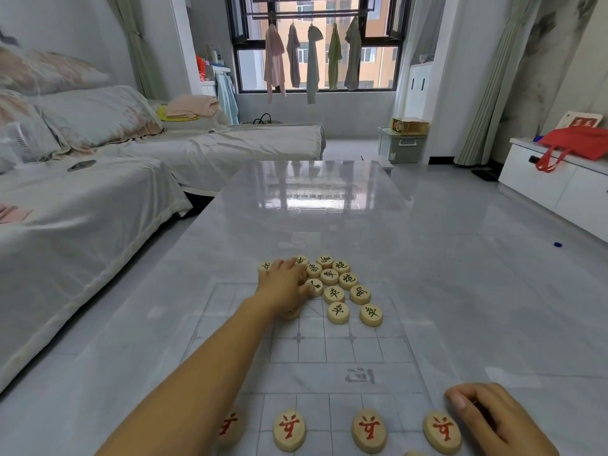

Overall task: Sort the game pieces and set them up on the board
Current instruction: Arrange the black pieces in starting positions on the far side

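Red-marked pieces (368, 430): four in a row; left hand (285, 286) on black-marked pieces (338, 296).

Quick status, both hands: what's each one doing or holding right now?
Left hand: reaching into the black-lettered pieces, fingers on them; grip cannot be told.
Right hand: curled beside a red-lettered piece; contents cannot be told.

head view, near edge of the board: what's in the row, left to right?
Left forearm → red-marked piece partly behind it → red piece → red piece → red piece → right hand, its fingers next to that last piece.
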Demonstrator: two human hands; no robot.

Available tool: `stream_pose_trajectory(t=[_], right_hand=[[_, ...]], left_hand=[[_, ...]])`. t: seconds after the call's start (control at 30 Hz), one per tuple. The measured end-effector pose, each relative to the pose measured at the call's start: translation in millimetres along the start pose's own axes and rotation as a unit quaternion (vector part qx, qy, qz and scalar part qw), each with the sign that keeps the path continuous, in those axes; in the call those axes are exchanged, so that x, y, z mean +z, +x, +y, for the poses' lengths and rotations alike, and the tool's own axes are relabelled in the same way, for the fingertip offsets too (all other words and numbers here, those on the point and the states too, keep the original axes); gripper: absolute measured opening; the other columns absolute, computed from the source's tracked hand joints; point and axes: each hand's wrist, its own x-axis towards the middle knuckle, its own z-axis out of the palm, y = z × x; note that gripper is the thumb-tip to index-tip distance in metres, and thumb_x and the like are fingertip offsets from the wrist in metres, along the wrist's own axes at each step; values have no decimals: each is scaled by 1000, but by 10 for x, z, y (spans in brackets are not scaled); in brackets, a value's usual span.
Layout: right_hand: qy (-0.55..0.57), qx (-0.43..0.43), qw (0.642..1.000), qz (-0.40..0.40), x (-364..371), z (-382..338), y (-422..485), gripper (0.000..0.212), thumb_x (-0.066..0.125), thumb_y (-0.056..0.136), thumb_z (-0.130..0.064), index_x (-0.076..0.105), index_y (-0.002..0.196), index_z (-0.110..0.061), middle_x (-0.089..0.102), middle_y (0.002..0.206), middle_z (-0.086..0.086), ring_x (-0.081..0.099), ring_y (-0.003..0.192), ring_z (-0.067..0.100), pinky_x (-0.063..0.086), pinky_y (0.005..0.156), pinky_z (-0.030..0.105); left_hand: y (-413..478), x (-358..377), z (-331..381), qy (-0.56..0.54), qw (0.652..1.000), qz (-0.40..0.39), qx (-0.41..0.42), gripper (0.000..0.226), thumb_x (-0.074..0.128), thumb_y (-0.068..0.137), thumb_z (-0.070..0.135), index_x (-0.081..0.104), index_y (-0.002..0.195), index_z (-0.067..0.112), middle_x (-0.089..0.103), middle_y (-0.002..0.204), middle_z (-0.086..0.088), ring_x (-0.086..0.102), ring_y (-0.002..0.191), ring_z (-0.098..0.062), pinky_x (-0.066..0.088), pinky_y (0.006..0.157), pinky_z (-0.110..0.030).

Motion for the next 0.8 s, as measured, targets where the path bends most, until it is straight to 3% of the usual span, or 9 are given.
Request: stream_pose_trajectory(t=[0.07,0.13,0.23,0.37,0.5,0.57,0.63,0.73,0.8], right_hand=[[-2,-29,999,34,36,55,9,24,57,71,-66,63,78,-44,61,92,-21,56,87,-2,41,74,8],[-15,-49,994,93,131,70,29,9,69,76,-36,62,72,-39,62,79,-15,56,77,0,41,67,9],[-26,-102,971,214,305,41,55,16,49,65,-33,51,51,-27,49,51,-7,45,55,8,35,53,21],[-11,-108,966,236,384,-30,73,25,42,62,-35,48,44,-18,46,47,2,40,53,9,32,51,27],[-22,-93,978,184,260,68,78,18,58,71,-28,56,53,-27,56,61,-5,52,61,5,39,57,16],[-17,-60,992,109,150,79,67,9,64,77,-42,62,69,-38,61,82,-19,56,77,-1,40,67,8],[-22,-32,996,80,89,79,46,15,56,76,-60,57,84,-48,56,98,-27,53,89,-4,40,73,10],[-45,16,996,71,47,-37,25,72,15,47,-98,47,94,-55,45,109,-33,50,95,-4,41,68,17],[-56,39,995,68,44,-42,0,85,0,35,-100,44,95,-57,48,107,-28,55,85,1,39,67,20]], left_hand=[[147,58,13,0,1000,-4,4,56,41,92,48,28,143,26,13,157,1,7,145,-26,11,115,-51],[277,79,63,0,1000,-16,15,62,37,90,55,22,145,29,6,158,3,-1,146,-27,2,115,-56],[438,79,248,-16,998,-38,45,66,33,88,63,12,146,38,-1,159,5,-11,145,-29,-10,113,-60],[525,141,426,17,992,-107,71,70,28,82,73,8,144,46,-5,158,7,-13,144,-33,-13,109,-65],[377,180,405,58,988,-114,91,65,21,84,72,9,143,47,-2,158,8,-5,145,-33,-13,110,-64],[225,195,379,62,986,-117,103,64,20,85,71,8,143,48,-3,158,9,-5,145,-32,-13,110,-63],[41,233,375,64,985,-115,111,64,20,84,72,7,143,48,-4,158,9,-6,145,-32,-14,110,-62],[-211,289,404,60,986,-111,113,64,20,84,72,6,142,49,-5,158,9,-7,145,-32,-16,110,-61],[-339,315,414,56,986,-108,110,64,20,84,72,6,142,49,-5,158,9,-8,145,-31,-16,110,-61]])
